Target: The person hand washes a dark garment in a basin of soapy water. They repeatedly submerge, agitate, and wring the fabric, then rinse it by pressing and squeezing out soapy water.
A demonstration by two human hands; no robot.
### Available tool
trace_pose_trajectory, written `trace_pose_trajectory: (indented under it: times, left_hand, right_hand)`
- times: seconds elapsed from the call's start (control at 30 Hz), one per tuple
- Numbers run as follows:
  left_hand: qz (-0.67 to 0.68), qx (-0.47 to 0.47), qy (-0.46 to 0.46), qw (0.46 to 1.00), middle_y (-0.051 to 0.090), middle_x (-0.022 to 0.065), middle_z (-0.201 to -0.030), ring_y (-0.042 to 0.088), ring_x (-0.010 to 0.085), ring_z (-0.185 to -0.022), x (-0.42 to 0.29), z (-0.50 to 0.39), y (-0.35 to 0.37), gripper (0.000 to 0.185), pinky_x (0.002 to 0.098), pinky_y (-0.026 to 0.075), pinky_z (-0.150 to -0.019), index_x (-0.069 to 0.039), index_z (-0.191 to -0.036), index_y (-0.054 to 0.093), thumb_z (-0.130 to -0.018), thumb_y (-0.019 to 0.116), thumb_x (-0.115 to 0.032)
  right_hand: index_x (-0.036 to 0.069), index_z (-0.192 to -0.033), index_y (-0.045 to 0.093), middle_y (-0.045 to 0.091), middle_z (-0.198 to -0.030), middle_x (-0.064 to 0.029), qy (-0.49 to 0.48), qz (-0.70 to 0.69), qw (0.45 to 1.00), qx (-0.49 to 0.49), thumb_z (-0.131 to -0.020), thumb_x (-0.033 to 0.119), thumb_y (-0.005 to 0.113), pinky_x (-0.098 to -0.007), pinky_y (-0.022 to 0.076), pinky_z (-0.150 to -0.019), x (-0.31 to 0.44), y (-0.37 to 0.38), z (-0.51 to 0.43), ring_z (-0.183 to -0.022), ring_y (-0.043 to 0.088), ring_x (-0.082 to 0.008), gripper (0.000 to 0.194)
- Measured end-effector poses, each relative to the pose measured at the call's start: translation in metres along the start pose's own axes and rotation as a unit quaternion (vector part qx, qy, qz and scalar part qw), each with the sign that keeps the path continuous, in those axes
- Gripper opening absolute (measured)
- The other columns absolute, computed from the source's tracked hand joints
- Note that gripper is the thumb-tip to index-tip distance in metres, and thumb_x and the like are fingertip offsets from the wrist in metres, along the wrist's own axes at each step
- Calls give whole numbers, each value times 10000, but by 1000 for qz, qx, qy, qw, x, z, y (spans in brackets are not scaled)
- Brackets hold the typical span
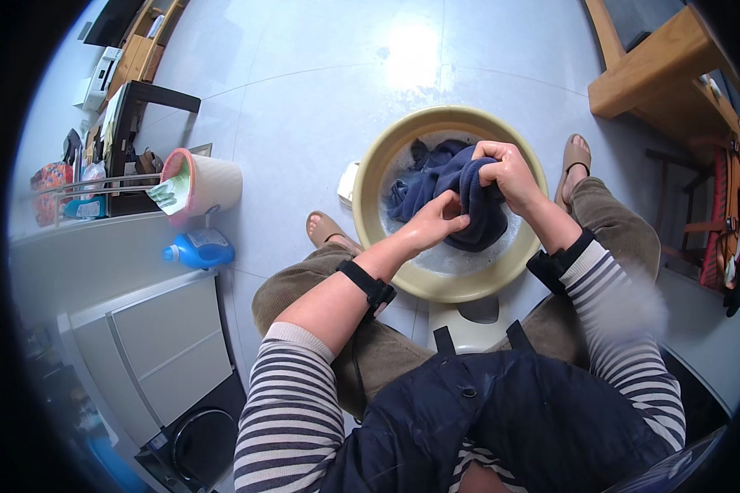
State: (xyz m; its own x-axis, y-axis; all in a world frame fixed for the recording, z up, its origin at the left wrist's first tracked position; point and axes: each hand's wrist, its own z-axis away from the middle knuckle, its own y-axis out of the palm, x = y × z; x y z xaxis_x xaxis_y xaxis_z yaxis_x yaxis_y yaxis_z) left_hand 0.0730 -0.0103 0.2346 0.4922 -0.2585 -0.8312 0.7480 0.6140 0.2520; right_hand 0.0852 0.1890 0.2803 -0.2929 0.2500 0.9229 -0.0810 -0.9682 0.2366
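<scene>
A round yellowish plastic basin (450,294) stands on the floor between my feet, holding sudsy water. A wet navy blue cloth garment (431,188) lies bunched in it, partly lifted by my hands. My right hand (507,174) grips a fold of the garment near the top, fingers curled into it. Lower and to the left, my left hand (435,223) has its thumb and fingers around another fold; the fingertips are partly hidden by the cloth. Darker wet fabric (418,154) shows at the basin's upper left.
A small white object (348,183) touches the basin's left side. Further left are a blue detergent bottle (203,248) and a pink-rimmed waste bin (216,185). A pale plastic stool (468,326) is below the basin. Wooden furniture (653,61) stands at the upper right.
</scene>
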Motion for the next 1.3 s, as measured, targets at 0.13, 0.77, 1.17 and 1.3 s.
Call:
trace_pose_trajectory:
  times: [0.13, 0.77, 1.17, 1.3]
  left_hand:
    - [-36, -101, 10, 994, 540, -45, -805, 498, 61, -786, -6, -3, -4, 10, 217, 388, -704, -78, -886, 566, -879, 568, -71]
    - [-108, -138, 70, 982, 628, -2, -969, 576, 82, -858, -33, 2, -29, 326, 227, 455, -773, -35, -1096, 614, -958, 642, -329]
    - [287, -213, 57, 932, 598, 4, -855, 535, 109, -758, -7, -33, 1, 404, 301, 459, -690, -75, -978, 656, -1027, 479, -434]
    - [255, -291, 5, 922, 645, 44, -1042, 595, 146, -933, -7, -43, 20, 304, 309, 487, -819, -64, -1111, 635, -1032, 474, -311]
  right_hand:
    - [24, -663, 556, 491, -634, 21, -3, 49, 998, 25, -616, -26, 547, -222, 367, -573, 4, -4, -1, -621, 444, -71, 69]
    - [5, -932, 705, 656, -758, -40, -14, 212, 977, -2, -863, 169, 619, -307, 468, -695, -33, -20, -15, -734, 578, -109, 197]
    - [3, -779, 562, 557, -681, -197, -209, 318, 919, -100, -901, 167, 659, -372, 457, -562, -20, 64, 3, -563, 559, -326, 226]
    - [46, -757, 599, 610, -738, -202, -135, 337, 883, -299, -963, 274, 566, -498, 465, -603, -22, 64, -14, -692, 598, -430, 309]
